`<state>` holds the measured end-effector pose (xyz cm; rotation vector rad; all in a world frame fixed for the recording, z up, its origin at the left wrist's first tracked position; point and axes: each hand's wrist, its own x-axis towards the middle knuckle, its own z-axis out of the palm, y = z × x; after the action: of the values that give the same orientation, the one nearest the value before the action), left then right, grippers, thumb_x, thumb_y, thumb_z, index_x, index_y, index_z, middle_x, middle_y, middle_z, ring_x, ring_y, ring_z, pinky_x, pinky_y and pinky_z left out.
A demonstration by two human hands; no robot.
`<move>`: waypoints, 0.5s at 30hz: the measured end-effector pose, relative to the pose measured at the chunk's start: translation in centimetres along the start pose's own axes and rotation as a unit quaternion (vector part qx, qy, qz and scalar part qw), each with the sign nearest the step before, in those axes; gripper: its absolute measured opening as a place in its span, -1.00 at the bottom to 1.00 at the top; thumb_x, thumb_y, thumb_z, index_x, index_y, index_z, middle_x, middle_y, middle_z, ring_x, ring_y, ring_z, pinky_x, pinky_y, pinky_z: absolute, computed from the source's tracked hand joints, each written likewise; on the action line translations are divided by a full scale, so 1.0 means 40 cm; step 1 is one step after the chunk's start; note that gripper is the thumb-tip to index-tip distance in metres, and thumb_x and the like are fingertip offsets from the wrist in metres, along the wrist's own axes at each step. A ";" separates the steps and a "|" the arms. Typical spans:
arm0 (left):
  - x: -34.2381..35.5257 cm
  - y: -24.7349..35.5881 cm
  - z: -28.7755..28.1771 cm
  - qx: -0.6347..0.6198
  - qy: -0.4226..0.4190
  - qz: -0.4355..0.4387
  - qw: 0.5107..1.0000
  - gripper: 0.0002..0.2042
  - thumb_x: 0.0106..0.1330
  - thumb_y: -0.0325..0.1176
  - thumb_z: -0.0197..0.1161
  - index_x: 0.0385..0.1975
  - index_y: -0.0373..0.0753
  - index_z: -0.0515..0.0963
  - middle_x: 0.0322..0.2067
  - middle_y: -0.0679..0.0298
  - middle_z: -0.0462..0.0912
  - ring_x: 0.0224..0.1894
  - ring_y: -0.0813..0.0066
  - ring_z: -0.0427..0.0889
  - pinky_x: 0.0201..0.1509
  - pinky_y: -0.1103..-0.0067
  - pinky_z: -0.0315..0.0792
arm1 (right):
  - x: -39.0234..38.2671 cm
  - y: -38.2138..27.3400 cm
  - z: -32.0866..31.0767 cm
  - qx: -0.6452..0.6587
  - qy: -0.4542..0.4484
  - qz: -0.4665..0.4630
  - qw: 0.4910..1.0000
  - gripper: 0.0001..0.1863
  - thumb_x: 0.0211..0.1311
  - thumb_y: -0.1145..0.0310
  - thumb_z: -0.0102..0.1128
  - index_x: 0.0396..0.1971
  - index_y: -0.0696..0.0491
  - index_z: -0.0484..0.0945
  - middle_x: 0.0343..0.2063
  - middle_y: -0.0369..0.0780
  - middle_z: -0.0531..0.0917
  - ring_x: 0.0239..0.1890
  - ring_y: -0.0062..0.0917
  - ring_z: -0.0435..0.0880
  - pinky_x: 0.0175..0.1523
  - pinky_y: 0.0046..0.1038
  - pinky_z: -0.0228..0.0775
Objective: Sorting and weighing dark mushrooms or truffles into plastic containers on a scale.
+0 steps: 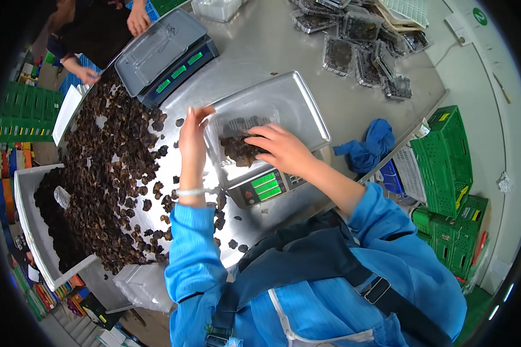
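Note:
A heap of dark brown, wrinkled mushroom pieces (237, 149) lies in a clear plastic container on the metal pan (308, 110) of a weighing scale (261, 189) with lit green displays. My right hand (283, 151) reaches over this heap from the right, its fingers spread and touching the pieces. My left hand (193, 139) is at the container's left side, palm turned inward. Its fingers are stretched out along that edge, and no piece shows in them. The container's outline is hard to make out against the shiny pan.
Loose mushroom pieces (107, 173) cover the table's left, spilling from a white foam box (32, 231). A second scale (176, 72) with a grey tray stands beyond, near a co-worker's hands (138, 21). Filled clear boxes (359, 55), a blue cloth (367, 146) and green crates (446, 162) are right.

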<state>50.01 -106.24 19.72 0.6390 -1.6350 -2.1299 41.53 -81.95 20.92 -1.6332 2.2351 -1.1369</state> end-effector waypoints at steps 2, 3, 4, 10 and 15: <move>-0.062 0.025 -0.005 0.190 -0.036 0.008 0.981 -0.64 0.50 -0.11 0.11 0.04 -0.27 0.60 -0.01 0.19 0.64 0.12 0.32 0.53 0.33 0.37 0.28 | -0.071 0.004 -0.041 -0.046 0.069 -0.017 0.996 -0.61 0.14 0.41 0.41 0.01 0.02 0.61 -0.01 -0.23 0.64 -0.06 -0.34 0.64 0.12 -0.28 0.50; -0.107 0.011 -0.014 0.275 -0.011 0.075 0.958 -0.62 0.42 -0.16 0.23 0.10 -0.27 0.57 0.02 0.16 0.62 0.14 0.30 0.53 0.36 0.37 0.28 | -0.108 -0.009 -0.059 0.013 0.063 0.134 0.989 -0.62 0.20 0.38 0.39 0.04 0.04 0.60 -0.05 -0.19 0.67 -0.15 -0.39 0.68 0.03 -0.34 0.54; -0.150 -0.008 -0.021 0.359 0.014 0.140 0.923 -0.56 0.33 -0.21 0.34 0.15 -0.27 0.55 0.05 0.13 0.61 0.16 0.29 0.53 0.38 0.37 0.28 | -0.125 -0.023 -0.070 0.072 0.055 0.282 0.955 -0.62 0.27 0.36 0.36 0.07 0.07 0.59 -0.10 -0.16 0.71 -0.25 -0.44 0.72 -0.05 -0.41 0.59; -0.232 -0.119 -0.083 0.119 0.041 -0.189 0.974 -0.69 0.36 -0.37 0.38 -0.03 -0.39 0.50 -0.22 0.23 0.61 -0.32 0.54 0.65 -0.20 0.62 0.55 | -0.156 0.068 0.014 0.452 0.048 0.424 0.783 -0.62 0.35 0.34 0.33 0.05 0.23 0.54 -0.36 -0.14 0.70 -0.37 -0.57 0.72 -0.27 -0.54 0.58; -0.265 -0.073 -0.060 0.016 0.035 -0.230 0.972 -0.78 0.41 -0.60 0.20 0.01 -0.31 0.44 -0.31 0.31 0.59 -0.31 0.48 0.69 -0.17 0.62 0.60 | -0.164 0.077 0.021 0.541 0.033 0.419 0.729 -0.63 0.40 0.50 0.20 0.12 0.21 0.35 -0.27 -0.06 0.68 -0.32 -0.44 0.74 -0.23 -0.44 0.64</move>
<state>60.03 -101.58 17.67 1.1870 -1.6027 -2.3572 42.24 -76.30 16.37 -0.0773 1.3852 -1.6230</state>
